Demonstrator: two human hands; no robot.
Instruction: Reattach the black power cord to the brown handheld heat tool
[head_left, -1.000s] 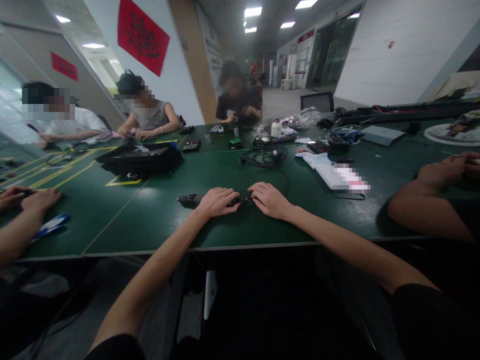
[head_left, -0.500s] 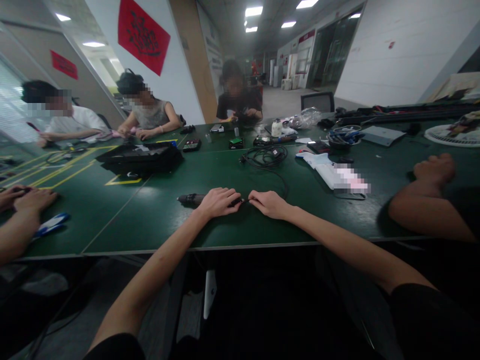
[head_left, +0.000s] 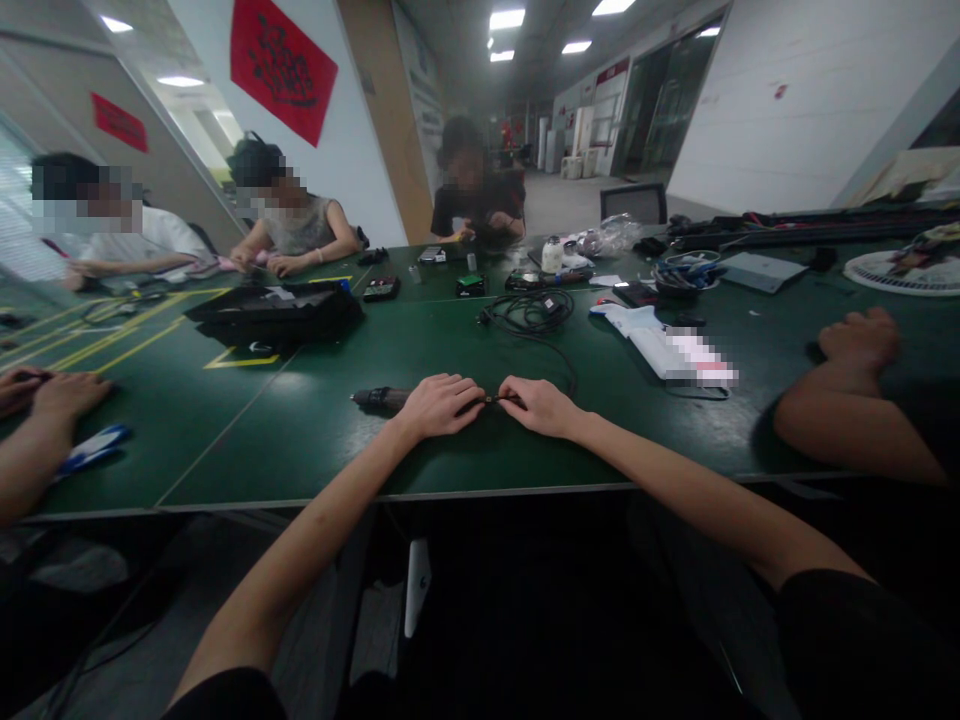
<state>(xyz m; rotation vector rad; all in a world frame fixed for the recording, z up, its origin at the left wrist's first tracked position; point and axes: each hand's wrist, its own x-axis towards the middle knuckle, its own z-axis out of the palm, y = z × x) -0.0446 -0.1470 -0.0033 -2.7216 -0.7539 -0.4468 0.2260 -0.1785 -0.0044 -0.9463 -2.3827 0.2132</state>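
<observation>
A dark, cylindrical corded power tool (head_left: pixel 381 399) lies on the green table, its narrow metal tip toward the left. Its exact kind does not show. My left hand (head_left: pixel 444 405) is wrapped over its rear part, fingers closed, palm down. Just to the right, my right hand (head_left: pixel 536 405) pinches the black cable (head_left: pixel 564 358) close to the tool's rear end. Between my fingertips a small brass-coloured piece (head_left: pixel 489 399) shows; whether it joins tool and cable I cannot tell. Behind my hands the rest of the cable lies in a loose coil (head_left: pixel 532 312).
A black open tray (head_left: pixel 274 315) stands left of centre. Toward the right lie a white packet (head_left: pixel 637 335), a grey flat panel (head_left: pixel 763 270) and a bowl of wires (head_left: pixel 686 272). Other people's arms rest at both sides; blue-white pliers (head_left: pixel 94 448) lie near the left one.
My fingertips hold nearly the same place, and the small brass-coloured piece between them shows more plainly. The view has shifted slightly. The tool stays on the table.
</observation>
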